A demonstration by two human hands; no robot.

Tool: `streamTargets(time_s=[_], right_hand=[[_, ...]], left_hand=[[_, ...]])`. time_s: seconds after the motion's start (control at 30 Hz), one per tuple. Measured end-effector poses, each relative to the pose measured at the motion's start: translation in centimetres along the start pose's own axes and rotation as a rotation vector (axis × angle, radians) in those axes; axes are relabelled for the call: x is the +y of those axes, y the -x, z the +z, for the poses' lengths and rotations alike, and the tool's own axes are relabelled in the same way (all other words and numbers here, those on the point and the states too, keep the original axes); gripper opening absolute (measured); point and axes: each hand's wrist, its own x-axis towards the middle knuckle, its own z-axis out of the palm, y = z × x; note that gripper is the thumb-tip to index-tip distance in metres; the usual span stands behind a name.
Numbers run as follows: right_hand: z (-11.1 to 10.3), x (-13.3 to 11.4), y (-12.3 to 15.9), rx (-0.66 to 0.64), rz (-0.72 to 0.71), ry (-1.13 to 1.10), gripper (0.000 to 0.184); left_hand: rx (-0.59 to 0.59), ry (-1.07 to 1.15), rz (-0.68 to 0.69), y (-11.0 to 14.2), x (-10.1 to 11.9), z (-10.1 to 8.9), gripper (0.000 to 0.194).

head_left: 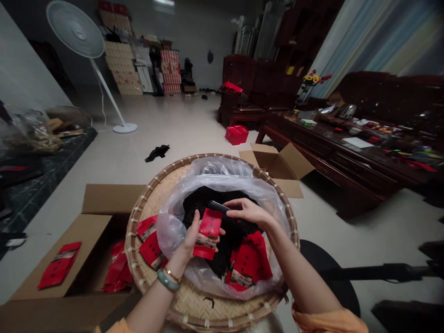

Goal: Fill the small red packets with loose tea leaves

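My left hand (194, 238) is closed around a red printed packet (211, 226), held upright over an open clear plastic bag (173, 217). Between the fingers of my right hand (244, 210) is a dark, slim handle-like tool (218, 206); its far end reaches the packet's top, and I cannot make out its exact kind. Dark, shredded-looking stuff (197, 201) fills the bag beneath both hands. More red packets (251, 263) lie in the bag's front right part. Other red packets (152, 247) rest at the left of the round woven bamboo tray (183, 305) under the bag.
An open cardboard box (83, 245) with red packets stands left of the tray. Another open box (280, 164) is behind it on the right. A dark wooden table (333, 157) runs along the right, and a white standing fan (107, 88) stands far left.
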Motion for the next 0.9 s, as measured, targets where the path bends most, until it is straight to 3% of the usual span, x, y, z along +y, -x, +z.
streamTargets(time_s=[0.2, 0.33, 0.43, 0.53, 0.7, 0.9], right_hand=[[1.6, 0.5, -0.6, -0.009, -0.034, 0.081, 0.045], [2.4, 0.7, -1.1, 0.05, -0.036, 0.115, 0.038], [2.6, 0.6, -0.9, 0.066, -0.042, 0.15, 0.035], [2.8, 0.4, -0.6, 0.062, -0.049, 0.172, 0.034], [3.1, 0.6, -0.6, 0.068, -0.053, 0.205, 0.034], [3.1, 1.1, -0.8, 0.045, -0.045, 0.201, 0.035]], left_hand=[[-0.005, 0.026, 0.009, -0.1, -0.2, -0.1, 0.081], [0.061, 0.01, -0.016, -0.2, -0.2, -0.1, 0.079], [0.127, 0.068, 0.12, -0.3, -0.1, 0.0, 0.06], [0.117, 0.098, 0.264, -0.4, 0.1, 0.2, 0.05], [0.151, 0.093, 0.272, -0.4, 0.1, 0.3, 0.04], [0.191, 0.055, 0.319, -0.6, -0.2, 0.2, 0.041]])
